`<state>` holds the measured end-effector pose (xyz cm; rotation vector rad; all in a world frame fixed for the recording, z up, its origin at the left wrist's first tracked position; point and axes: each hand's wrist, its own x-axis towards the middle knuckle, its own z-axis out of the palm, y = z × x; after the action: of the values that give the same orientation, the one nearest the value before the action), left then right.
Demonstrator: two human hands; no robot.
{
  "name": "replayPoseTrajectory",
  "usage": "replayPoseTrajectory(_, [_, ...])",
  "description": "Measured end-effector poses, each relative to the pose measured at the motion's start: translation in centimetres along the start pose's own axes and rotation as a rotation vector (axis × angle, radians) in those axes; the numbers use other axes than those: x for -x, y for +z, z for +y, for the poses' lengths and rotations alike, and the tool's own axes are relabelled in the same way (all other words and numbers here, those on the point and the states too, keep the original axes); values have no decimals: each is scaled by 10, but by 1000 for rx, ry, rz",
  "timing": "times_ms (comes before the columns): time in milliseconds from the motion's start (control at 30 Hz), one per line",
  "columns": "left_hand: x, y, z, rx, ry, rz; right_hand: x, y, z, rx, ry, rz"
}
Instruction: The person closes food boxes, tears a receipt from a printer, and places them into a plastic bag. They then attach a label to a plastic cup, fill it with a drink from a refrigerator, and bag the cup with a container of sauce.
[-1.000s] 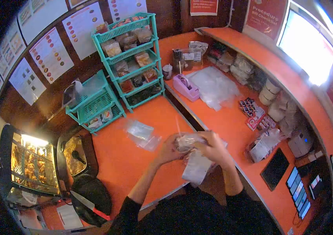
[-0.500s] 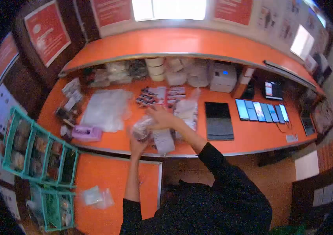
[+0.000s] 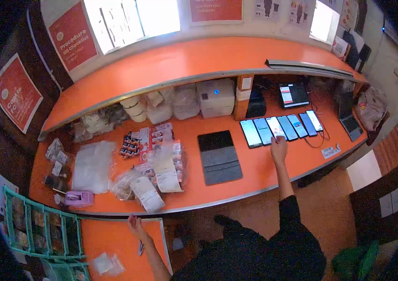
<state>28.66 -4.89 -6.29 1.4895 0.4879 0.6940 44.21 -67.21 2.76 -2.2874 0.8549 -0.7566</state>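
Observation:
My right hand reaches over the row of phones, its fingertips at the lower part of the third smartphone, whose screen is lit. It grips nothing. My left hand hangs by the counter's front edge, empty, fingers loosely apart. Just above it lies a clear plastic-wrapped package with a white receipt on it. Beside that is a second bagged package with another receipt. A grey and black tablet-like pad lies between the packages and the phones.
A purple tape dispenser and a stack of clear plastic bags are at the left. Green baskets stand lower left. A white printer, a tablet screen and a laptop sit under or near the orange shelf.
Both hands have let go of the clear-wrapped package, which now lies on the counter. My right hand has moved right to the phones; my left has drawn back. The view has turned right.

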Motion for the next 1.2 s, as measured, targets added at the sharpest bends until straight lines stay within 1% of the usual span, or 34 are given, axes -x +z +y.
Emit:
replayPoseTrajectory(33, [8,-3,3,-74,9,55,-24,5,20,21,-6,71])
replayPoseTrajectory(67, [15,-4,1,-72,9,66,-47,10,35,41,-14,142])
replayPoseTrajectory(100, [19,-3,-2,-63,-59,184,-73,11,39,96,91,99])
replayPoseTrajectory(133, [22,-1,-7,-53,-127,299,-101,20,55,57,27,127])
replayPoseTrajectory(167, [25,1,-20,-52,-129,305,-128,27,65,43,-23,132])
replayPoseTrajectory(200, [29,2,-37,-132,-85,414,-153,37,74,32,-70,132])
replayPoseTrajectory(233, [36,18,-32,-215,-40,522,-175,53,77,167,4,162])
replayPoseTrajectory(267, [47,37,-30,-217,-41,528,-200,57,87,52,-5,54])
replayPoseTrajectory(333, [65,75,-32,-291,-33,567,-235,88,110,221,-139,204])
replayPoseTrajectory(367, [72,93,-32,-339,-28,588,-254,95,122,-120,-182,75])
replayPoseTrajectory(400, [78,108,-34,-400,-28,599,-250,88,108,72,-213,148])
replayPoseTrajectory(467, [87,131,-40,-540,-33,619,-263,105,117,230,-214,201])
replayPoseTrajectory(500, [90,140,-42,-619,-38,623,-262,103,115,237,-211,187])
replayPoseTrajectory(567, [95,153,-46,-770,-50,633,-258,89,102,14,-296,125])
replayPoseTrajectory(600, [95,159,-46,-852,-59,633,-263,89,105,18,-297,113])
replayPoseTrajectory(667, [97,171,-49,-1010,-89,640,-275,85,99,-105,-282,181])
replayPoseTrajectory(700, [98,175,-49,-1075,-104,640,-281,78,95,189,-270,267])
replayPoseTrajectory(767, [99,182,-49,-1201,-124,637,-307,80,102,157,-256,252])
replayPoseTrajectory(833, [100,186,-50,-1305,-137,632,-311,81,107,123,-235,245])
replayPoseTrajectory(900, [99,190,-50,-1389,-150,635,-304,78,110,53,-150,171])
replayPoseTrajectory(933, [99,191,-53,-1426,-160,633,-288,52,78,18,-110,135])
replayPoseTrajectory(967, [98,192,-56,-1460,-168,634,-261,27,45,303,137,41])
replayPoseTrajectory(1033, [97,196,-53,-1531,-173,632,-228,58,89,273,-143,108])
replayPoseTrajectory(1067, [96,196,-53,-1567,-175,628,-202,73,94,233,-326,210])
replayPoseTrajectory(1100, [95,197,-53,-1598,-177,628,-175,57,82,46,-386,-115])
replayPoseTrajectory(1133, [94,198,-54,-1631,-176,624,-149,51,67,-5,-598,-47])
replayPoseTrajectory(1167, [94,198,-54,-1662,-175,622,-132,47,64,-51,-557,-254])
replayPoseTrajectory(1200, [94,198,-54,-1690,-173,623,-120,37,52,-68,-611,-297])
